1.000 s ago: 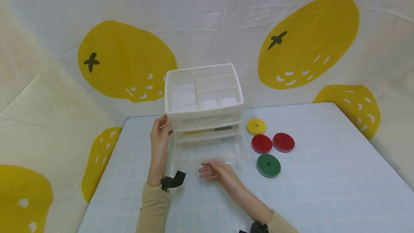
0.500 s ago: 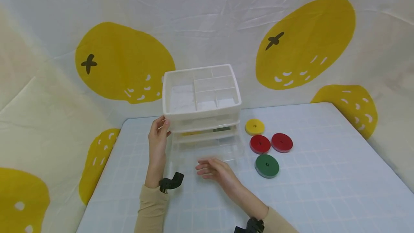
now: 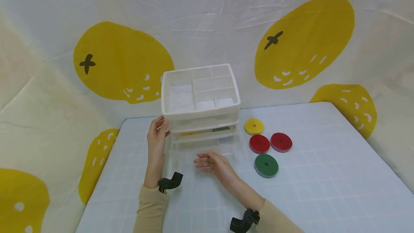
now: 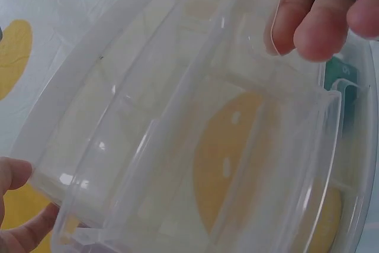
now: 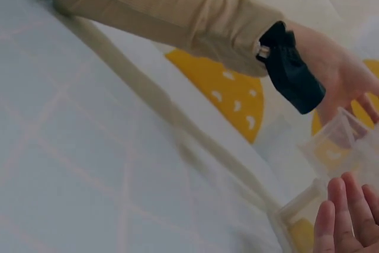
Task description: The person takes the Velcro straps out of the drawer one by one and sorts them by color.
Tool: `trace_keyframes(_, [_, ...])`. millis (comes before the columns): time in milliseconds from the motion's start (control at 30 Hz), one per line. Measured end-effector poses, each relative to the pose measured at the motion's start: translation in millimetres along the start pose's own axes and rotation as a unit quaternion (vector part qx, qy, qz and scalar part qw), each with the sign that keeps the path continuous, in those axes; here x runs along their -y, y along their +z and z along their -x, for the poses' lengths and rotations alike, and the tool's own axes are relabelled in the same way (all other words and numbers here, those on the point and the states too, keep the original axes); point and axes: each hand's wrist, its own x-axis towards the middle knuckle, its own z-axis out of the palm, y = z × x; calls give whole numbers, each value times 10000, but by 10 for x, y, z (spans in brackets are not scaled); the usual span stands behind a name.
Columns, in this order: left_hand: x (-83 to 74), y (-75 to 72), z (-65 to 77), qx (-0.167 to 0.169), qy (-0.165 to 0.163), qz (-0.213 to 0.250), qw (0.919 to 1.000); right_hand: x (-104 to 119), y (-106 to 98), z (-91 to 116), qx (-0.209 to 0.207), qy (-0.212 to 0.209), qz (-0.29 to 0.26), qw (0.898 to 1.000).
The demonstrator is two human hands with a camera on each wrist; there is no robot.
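Note:
A white drawer organizer (image 3: 200, 113) with a divided top tray stands at the back of the table. My left hand (image 3: 157, 139) holds its left front corner, thumb in front, other fingers partly hidden. Clear drawers (image 4: 172, 140) project below the top; the lowest (image 3: 207, 146) sticks out furthest. Before that lowest drawer's front is my right hand (image 3: 215, 166), its fingers extended and slightly spread, gripping nothing. Whether they touch the drawer is unclear. A yellow piece (image 3: 191, 133) and a green piece (image 3: 221, 129) show inside the organizer; which drawer holds them I cannot tell.
Right of the organizer lie flat discs with small centre holes: one yellow (image 3: 254, 126), two red, a red disc (image 3: 259, 144) beside another red disc (image 3: 281, 142), and a green disc (image 3: 266, 165). A patterned cloth (image 3: 207, 28) hangs behind the table.
My right hand has moved slightly forward, toward the organizer. The lowest drawer seems to stick out a little less. My left hand keeps its place at the corner; the view has shifted slightly.

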Motion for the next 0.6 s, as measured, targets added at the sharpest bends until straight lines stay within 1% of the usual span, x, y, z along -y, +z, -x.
trace_keyframes(333, [2, 1, 7, 56, -39, -35, 10000, 37, -37, -152, -29, 50, -49, 10000])
trace_keyframes(467, [-13, 5, 9, 53, -65, -55, 9999, 74, -46, -209, -33, 99, -179, 9998])
trace_keyframes(600, [-19, -8, 6, 0, -25, -133, 9999, 100, -49, -268, -34, 164, -281, 9995])
